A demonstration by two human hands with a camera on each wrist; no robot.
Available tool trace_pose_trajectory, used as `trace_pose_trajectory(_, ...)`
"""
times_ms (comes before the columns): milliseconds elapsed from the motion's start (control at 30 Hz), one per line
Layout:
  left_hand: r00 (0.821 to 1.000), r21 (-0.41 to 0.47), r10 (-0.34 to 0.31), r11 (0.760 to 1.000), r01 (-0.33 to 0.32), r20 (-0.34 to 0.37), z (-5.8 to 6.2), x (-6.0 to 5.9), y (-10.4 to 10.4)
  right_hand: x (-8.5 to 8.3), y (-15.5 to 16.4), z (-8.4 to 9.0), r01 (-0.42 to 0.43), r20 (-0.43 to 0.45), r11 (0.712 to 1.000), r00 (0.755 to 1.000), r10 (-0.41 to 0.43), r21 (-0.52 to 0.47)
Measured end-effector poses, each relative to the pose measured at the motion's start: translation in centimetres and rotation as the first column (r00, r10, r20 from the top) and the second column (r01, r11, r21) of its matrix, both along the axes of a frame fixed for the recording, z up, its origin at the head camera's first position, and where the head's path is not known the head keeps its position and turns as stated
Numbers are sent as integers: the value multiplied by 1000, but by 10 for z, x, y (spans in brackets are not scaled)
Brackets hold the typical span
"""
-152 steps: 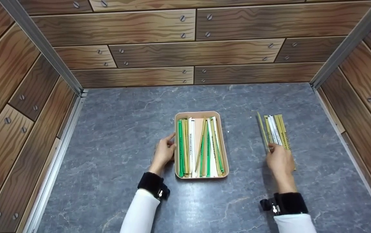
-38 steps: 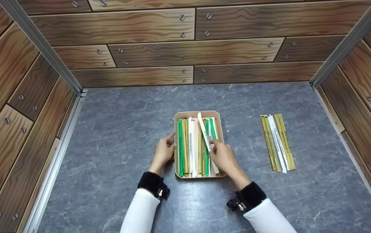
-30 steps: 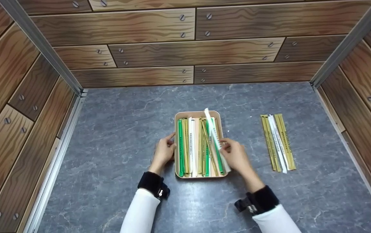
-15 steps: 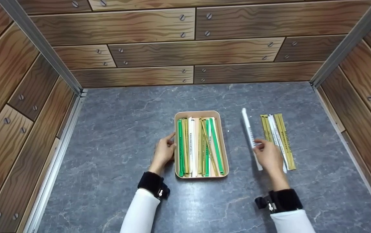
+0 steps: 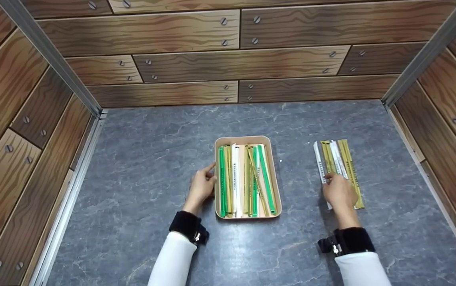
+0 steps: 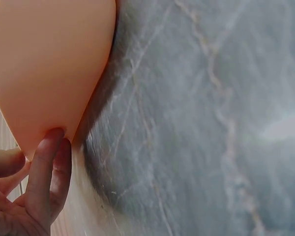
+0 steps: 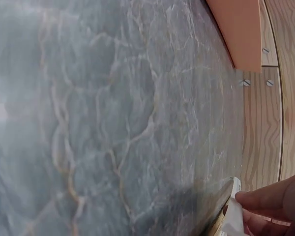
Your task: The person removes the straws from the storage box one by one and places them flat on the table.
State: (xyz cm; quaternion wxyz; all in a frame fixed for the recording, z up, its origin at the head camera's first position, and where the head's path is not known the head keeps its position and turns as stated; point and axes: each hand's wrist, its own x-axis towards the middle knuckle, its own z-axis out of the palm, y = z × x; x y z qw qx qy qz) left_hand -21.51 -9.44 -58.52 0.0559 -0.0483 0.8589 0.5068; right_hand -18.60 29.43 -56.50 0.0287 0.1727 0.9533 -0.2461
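Observation:
A beige tray holds wrapped drinking straws in green, gold and white. My left hand rests at the tray's left side, its fingertips against the outer wall in the left wrist view. To the right, a row of gold and white wrapped straws lies on the tabletop. My right hand pinches a white wrapped straw at the left end of that row, and covers the lower part of several straws. Thumb and finger meet that straw's edge in the right wrist view.
The grey marbled tabletop is bounded by wood-patterned panels at the back and both sides. Inside the tray, a gold straw lies slanted across others. Black camera straps circle both wrists.
The right hand has carried a white wrapped straw from the tray rightward to the row's left end. Earlier, it had set a gold straw there. The left hand has stayed at the tray.

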Motion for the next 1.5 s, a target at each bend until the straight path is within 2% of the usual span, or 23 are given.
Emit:
trace_pose_trajectory(67,1000,2,3,1000,-3,7,0,0,0,0,1,-2,1,-9,1000,1000,-1,11)
trace_pose_trajectory(267,999,-23,-11,1000,10,-35,-1,-1,0,1,4,-7,1,-40,998,999,2,59)
trace_pose_trajectory(567,1000,-24,-4,1000,3,-21,-2,-2,0,0,8,-12,32,2,995,999,-33,93)
trace_pose_trajectory(1033,999,-9,0,1000,0,-32,-1,-1,1,0,9,-16,20,-76,991,997,-10,132)
trace_pose_trajectory(1233,1000,-16,2,1000,-2,-20,-1,-1,1,0,2,-9,32,-114,990,993,-17,136)
trace_pose_trajectory(1400,1000,-18,5,1000,-5,-17,-1,-1,1,0,-21,3,-57,-157,996,985,67,67)
trace_pose_trajectory(1500,1000,-11,5,1000,-5,-17,-2,-1,1,1,-41,9,-152,-224,988,962,156,37)
